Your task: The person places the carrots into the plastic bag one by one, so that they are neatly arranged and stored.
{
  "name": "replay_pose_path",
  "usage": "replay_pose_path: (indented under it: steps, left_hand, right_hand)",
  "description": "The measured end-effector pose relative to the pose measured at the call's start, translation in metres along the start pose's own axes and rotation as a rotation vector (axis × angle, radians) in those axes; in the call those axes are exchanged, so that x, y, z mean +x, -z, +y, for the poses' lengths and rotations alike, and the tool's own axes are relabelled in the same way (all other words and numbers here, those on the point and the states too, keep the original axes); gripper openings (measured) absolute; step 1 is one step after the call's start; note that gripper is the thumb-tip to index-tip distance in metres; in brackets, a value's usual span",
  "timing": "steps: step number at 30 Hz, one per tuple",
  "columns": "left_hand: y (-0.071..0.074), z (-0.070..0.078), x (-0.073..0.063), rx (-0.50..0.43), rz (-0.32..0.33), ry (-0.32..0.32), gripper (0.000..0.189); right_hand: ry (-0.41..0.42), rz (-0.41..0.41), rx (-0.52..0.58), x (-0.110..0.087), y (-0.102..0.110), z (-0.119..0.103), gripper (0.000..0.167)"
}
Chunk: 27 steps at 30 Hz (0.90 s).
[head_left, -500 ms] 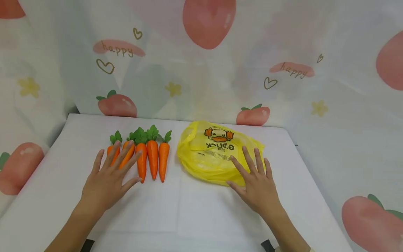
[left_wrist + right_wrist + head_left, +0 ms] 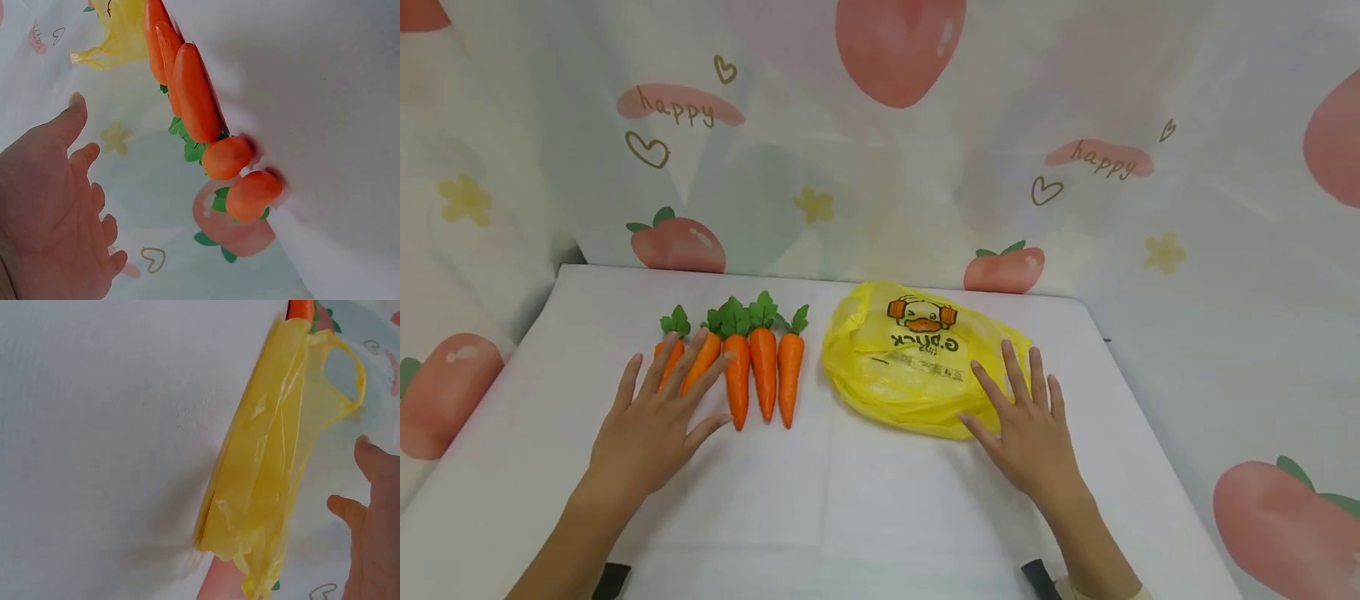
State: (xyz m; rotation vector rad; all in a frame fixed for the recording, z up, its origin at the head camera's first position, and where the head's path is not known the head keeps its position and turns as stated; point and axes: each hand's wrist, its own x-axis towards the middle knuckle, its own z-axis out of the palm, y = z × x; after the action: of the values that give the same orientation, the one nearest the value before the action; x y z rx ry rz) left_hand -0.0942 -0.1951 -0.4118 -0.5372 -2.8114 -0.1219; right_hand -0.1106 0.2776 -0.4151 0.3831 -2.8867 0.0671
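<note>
Several orange carrots (image 2: 764, 375) with green leafy tops lie side by side on the left of the table. Over the leftmost ones my left hand (image 2: 643, 437) is held with its fingers spread, partly covering them in the head view. To their right a yellow plastic bag (image 2: 872, 379) lies flat, a duck printed on it. My right hand (image 2: 1033, 442) hovers at the bag's near right side, fingers apart and holding nothing. The left wrist view shows an empty palm (image 2: 50, 206) apart from the carrots. A loop handle (image 2: 359, 381) of the bag sticks out in the right wrist view.
A white cloth covers the table (image 2: 820, 500). Behind it and at both sides hangs a pale curtain (image 2: 880, 183) printed with peaches, hearts and yellow flowers. Dark straps (image 2: 612, 581) show at the wrists.
My right hand has shifted to the right over the bag's edge, and my left hand slightly to the left. The head view has tilted down a little. Carrots and bag lie as before.
</note>
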Motion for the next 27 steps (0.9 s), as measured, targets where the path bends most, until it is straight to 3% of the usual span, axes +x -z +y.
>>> replay_pose_path:
  steps: [11,15,22,27]
  left_hand:
    - [0.003,-0.012,-0.004,-0.015,-0.057,0.073,0.08]
    - [0.004,-0.017,-0.005,-0.034,-0.095,0.109,0.079]
    - [0.003,-0.03,-0.001,-0.086,-0.126,0.142,0.075]
    - [0.004,-0.036,0.008,-0.198,-0.174,0.172,0.072]
  right_hand:
    - [-0.092,-0.011,0.092,0.013,-0.012,0.025,0.067]
    - [-0.138,-0.064,0.108,0.018,-0.015,0.031,0.064]
    - [-0.257,-0.185,0.292,0.028,-0.016,0.041,0.065]
    - [-0.348,-0.244,0.437,0.031,-0.019,0.05,0.067]
